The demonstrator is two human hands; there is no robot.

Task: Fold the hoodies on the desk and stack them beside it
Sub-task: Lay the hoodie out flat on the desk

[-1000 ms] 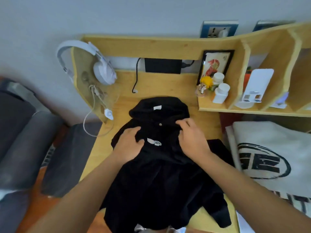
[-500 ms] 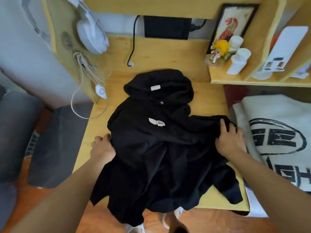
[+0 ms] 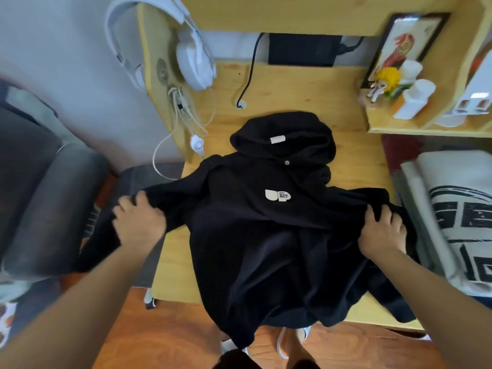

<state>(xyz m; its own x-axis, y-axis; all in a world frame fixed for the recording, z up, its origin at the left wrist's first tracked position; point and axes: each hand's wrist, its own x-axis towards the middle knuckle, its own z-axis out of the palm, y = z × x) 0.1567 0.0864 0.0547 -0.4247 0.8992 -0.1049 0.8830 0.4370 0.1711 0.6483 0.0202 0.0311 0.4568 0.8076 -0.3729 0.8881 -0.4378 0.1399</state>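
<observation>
A pale plywood desk (image 3: 287, 83) with a raised side panel is set against a grey-white wall; at its left a dark grey upholstered seat (image 3: 48, 198) is seen, and white over-ear headphones (image 3: 191, 57) are hung on the panel. The soft black fleece hoodie (image 3: 266, 235) is laid face-up on the desk, hood toward the wall, hem draped over the near edge; no fold is yet made, so the work is judged barely begun. The left sleeve is grasped by the left hand (image 3: 138, 225), fingers curled into the cloth beyond the desk edge; the right sleeve is gripped likewise by the right hand (image 3: 383, 233). At the right a white printed garment (image 3: 458, 222) is lying, seemingly folded already.
</observation>
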